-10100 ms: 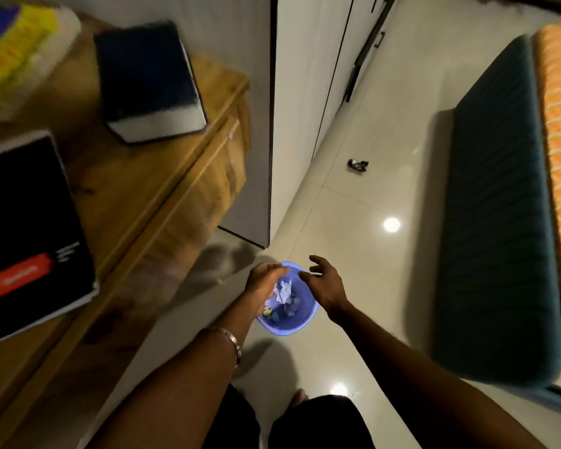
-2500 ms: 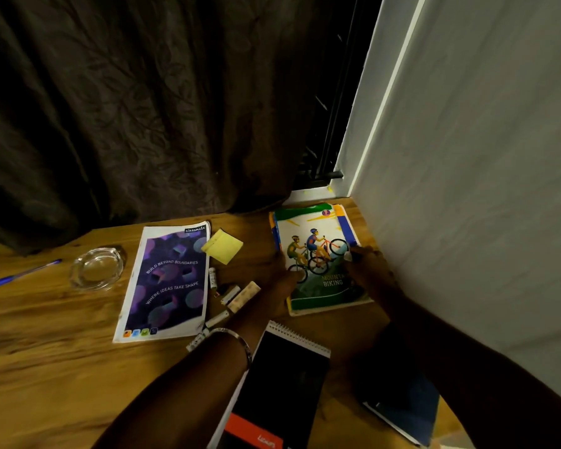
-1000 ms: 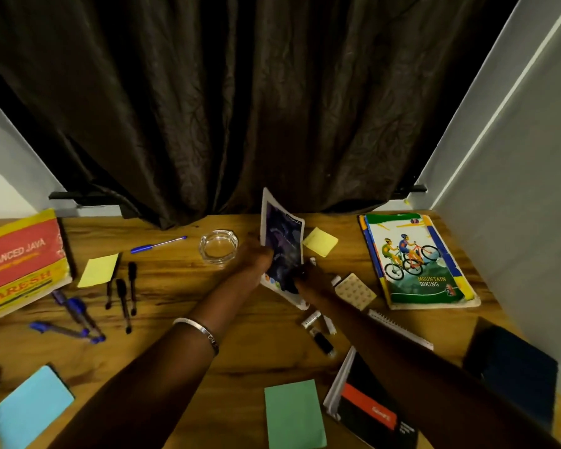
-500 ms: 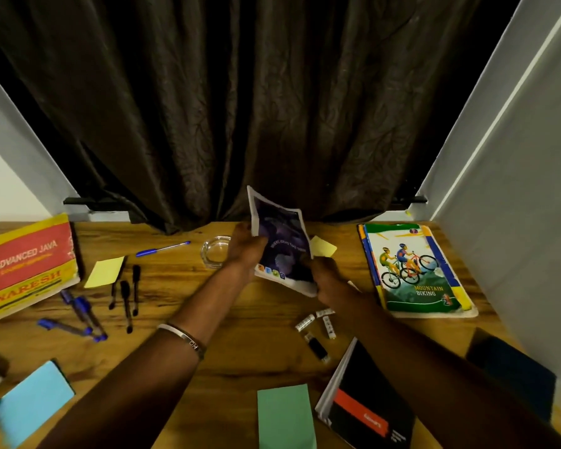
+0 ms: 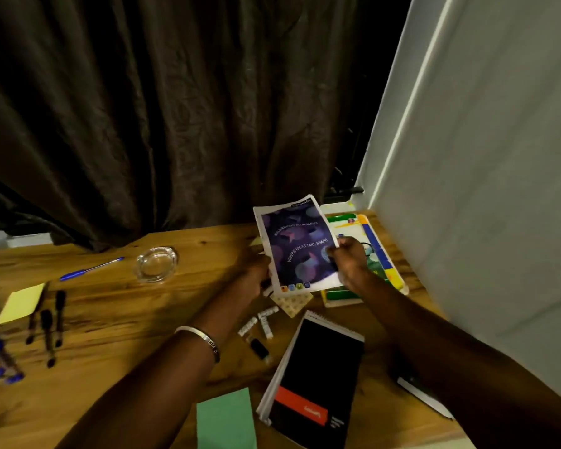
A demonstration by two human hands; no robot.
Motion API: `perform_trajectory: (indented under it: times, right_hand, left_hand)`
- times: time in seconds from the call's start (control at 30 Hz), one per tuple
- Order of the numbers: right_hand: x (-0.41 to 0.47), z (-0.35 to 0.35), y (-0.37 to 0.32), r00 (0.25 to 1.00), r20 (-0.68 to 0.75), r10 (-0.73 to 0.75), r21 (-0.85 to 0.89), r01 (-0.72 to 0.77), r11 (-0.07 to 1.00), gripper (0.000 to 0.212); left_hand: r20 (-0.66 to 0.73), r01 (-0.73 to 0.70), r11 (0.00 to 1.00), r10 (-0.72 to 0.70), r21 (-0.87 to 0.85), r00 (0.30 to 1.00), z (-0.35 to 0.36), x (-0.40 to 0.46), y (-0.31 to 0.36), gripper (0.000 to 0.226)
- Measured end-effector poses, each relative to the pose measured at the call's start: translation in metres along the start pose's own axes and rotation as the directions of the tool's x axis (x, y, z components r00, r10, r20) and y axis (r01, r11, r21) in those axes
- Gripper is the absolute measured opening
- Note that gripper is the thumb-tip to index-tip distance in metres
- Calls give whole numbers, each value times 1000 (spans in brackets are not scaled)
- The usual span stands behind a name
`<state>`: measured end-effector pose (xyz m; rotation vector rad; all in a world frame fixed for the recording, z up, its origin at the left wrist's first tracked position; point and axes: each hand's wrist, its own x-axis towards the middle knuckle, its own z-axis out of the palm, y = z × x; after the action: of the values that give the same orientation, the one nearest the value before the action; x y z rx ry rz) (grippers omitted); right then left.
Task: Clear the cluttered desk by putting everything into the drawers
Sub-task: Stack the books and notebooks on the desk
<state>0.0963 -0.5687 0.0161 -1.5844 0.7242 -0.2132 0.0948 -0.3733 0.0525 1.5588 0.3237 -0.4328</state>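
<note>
The purple booklet (image 5: pixel 298 251) is gripped at its edges by the left hand (image 5: pixel 253 273) and right hand (image 5: pixel 348 264), lifted off the desk (image 5: pixel 117 306); transfer to a drawer is judged next.

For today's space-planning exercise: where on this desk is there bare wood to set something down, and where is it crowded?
Bare wood lies between the ashtray and the left hand, and in front of the black markers up to the green pad. It is crowded between the purple booklet and the black notepad.
</note>
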Motion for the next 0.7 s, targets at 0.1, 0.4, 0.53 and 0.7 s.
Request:
perform_trajectory:
  times: [0.1,0.4,0.53,0.7]
  right_hand:
    - [8,-32,-3,997,-75,-28,-8,27,1000,33]
    - [43,-95,19,993,-99,-59,-86,50,995,21]
    - [56,-108,28,998,16,-65,-192,67,979,18]
    - [57,-112,43,991,137,2,-309,41,950,29]
  left_hand:
    - [-26,-54,996,56,73,998,33,15,-11,28]
    - [98,-96,993,89,74,991,108,-3,-24,39]
    - [123,-120,991,111,65,986,118,-1,-32,40]
    - [232,-101,988,72,115,970,118,-5,-50,43]
